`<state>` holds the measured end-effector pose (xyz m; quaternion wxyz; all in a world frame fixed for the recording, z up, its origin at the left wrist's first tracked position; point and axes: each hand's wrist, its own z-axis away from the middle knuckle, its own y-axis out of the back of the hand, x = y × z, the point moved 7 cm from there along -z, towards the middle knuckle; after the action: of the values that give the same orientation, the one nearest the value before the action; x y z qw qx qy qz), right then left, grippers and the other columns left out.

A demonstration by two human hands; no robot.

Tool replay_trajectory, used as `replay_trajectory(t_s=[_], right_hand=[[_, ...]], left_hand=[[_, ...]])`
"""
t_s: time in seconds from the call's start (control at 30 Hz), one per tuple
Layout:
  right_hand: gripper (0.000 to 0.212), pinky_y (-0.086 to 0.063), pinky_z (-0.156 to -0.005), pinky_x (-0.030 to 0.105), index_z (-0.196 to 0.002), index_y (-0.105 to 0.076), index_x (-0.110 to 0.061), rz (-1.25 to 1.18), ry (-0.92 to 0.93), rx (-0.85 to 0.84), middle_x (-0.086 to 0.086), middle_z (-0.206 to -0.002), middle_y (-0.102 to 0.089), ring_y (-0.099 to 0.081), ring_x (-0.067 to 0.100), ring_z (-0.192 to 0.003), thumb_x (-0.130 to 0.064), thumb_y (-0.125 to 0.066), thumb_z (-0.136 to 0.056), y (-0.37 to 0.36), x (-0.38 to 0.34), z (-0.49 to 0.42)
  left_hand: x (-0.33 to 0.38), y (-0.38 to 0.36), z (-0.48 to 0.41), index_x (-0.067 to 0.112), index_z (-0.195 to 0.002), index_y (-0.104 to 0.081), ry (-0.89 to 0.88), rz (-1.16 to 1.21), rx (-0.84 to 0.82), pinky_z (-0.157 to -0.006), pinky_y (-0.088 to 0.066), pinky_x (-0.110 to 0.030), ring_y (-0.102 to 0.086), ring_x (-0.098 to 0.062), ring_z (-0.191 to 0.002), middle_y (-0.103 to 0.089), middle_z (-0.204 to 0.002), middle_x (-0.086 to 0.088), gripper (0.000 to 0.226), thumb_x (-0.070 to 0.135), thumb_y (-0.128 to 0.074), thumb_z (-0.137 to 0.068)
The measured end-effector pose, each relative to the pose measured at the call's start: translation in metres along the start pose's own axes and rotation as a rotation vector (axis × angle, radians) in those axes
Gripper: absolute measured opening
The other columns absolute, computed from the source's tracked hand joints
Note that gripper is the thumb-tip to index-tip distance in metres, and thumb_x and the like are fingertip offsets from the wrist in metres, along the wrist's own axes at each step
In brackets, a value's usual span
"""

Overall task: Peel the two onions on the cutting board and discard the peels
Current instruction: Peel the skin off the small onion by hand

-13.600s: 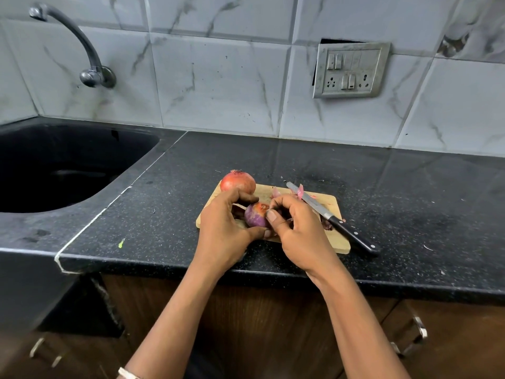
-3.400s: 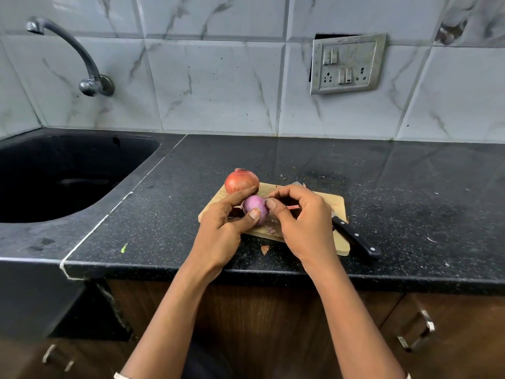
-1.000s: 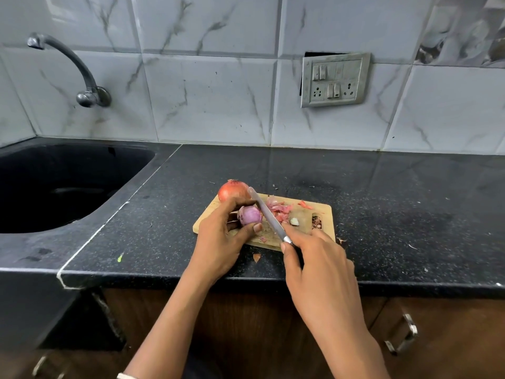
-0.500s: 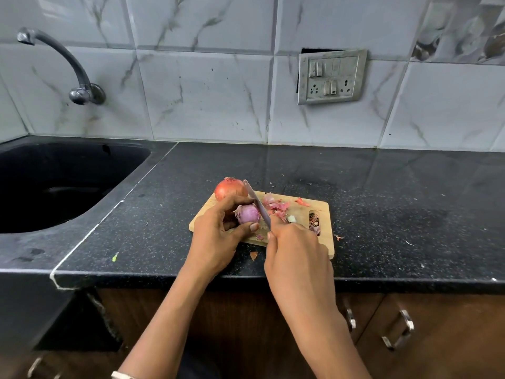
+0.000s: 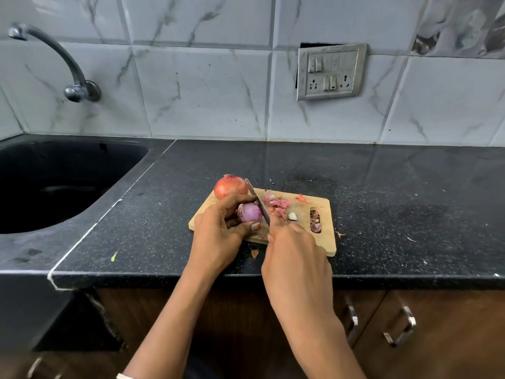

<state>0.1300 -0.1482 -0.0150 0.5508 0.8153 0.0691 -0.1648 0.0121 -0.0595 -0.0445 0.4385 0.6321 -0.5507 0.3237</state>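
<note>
Progress is assessed at under half. The purple onion (image 5: 250, 212) is found stripped of its dry skin and is held on the left half of the cutting board (image 5: 326, 240). The second onion (image 5: 229, 186), at the board's far left corner, is found in its orange skin. Loose peels (image 5: 276, 203) are scattered over the middle of the board, and a scrap (image 5: 254, 253) is noted just off its near edge; nothing is judged discarded.

The purple onion is gripped by the left hand (image 5: 218, 236), fingers curled over its top and thumb at its near side. Its axis is judged to lie along the board's length, with its right end met by the knife (image 5: 257, 199). The blade tip is pointed toward the board's far edge. The handle is hidden within the right hand (image 5: 295, 255), whose fingers are wrapped closed around it.
</note>
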Motion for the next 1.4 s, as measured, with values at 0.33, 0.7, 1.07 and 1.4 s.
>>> replay_trajectory(t_s=[0.33,0.7,1.07,1.4], right_hand=[[0.051,-0.053,-0.085,0.037,-0.156,-0.030,-0.030,0.030,-0.035,-0.018,0.001,-0.143,-0.052,-0.062,0.025,-0.117,-0.023,-0.041,-0.107,0.000,0.002,0.007],[0.049,-0.051,-0.083,0.034,-0.157,-0.028,-0.033,0.055,-0.061,-0.042,-0.003,-0.145,-0.051,-0.062,0.024,-0.117,-0.025,-0.036,-0.109,0.003,0.008,0.023],[0.052,-0.049,-0.081,0.033,-0.158,-0.021,-0.035,0.090,-0.083,-0.091,-0.005,-0.142,-0.049,-0.062,0.024,-0.116,-0.024,-0.035,-0.109,0.009,0.012,0.036],[0.045,-0.047,-0.075,0.034,-0.150,-0.035,-0.024,0.116,-0.047,-0.097,0.002,-0.133,-0.054,-0.063,0.028,-0.114,-0.014,-0.038,-0.107,0.002,0.006,0.021]], left_hand=[[-0.001,0.000,0.000,0.010,-0.118,-0.071,-0.004,0.011,-0.011,-0.079,-0.051,-0.006,-0.069,0.007,-0.098,-0.075,-0.108,0.005,0.049,-0.015,-0.078,-0.077],[-0.002,0.000,-0.001,0.014,-0.121,-0.071,-0.001,-0.005,-0.009,-0.080,-0.052,-0.008,-0.069,0.006,-0.098,-0.074,-0.109,0.006,0.052,-0.012,-0.079,-0.077],[0.001,-0.003,0.000,0.012,-0.118,-0.071,-0.022,-0.011,-0.049,-0.082,-0.049,-0.005,-0.067,0.012,-0.096,-0.071,-0.105,0.017,0.051,-0.013,-0.080,-0.074],[0.003,-0.004,0.001,0.025,-0.116,-0.070,-0.037,-0.085,-0.027,-0.085,-0.049,-0.005,-0.066,0.014,-0.098,-0.070,-0.105,0.022,0.053,-0.006,-0.083,-0.075]])
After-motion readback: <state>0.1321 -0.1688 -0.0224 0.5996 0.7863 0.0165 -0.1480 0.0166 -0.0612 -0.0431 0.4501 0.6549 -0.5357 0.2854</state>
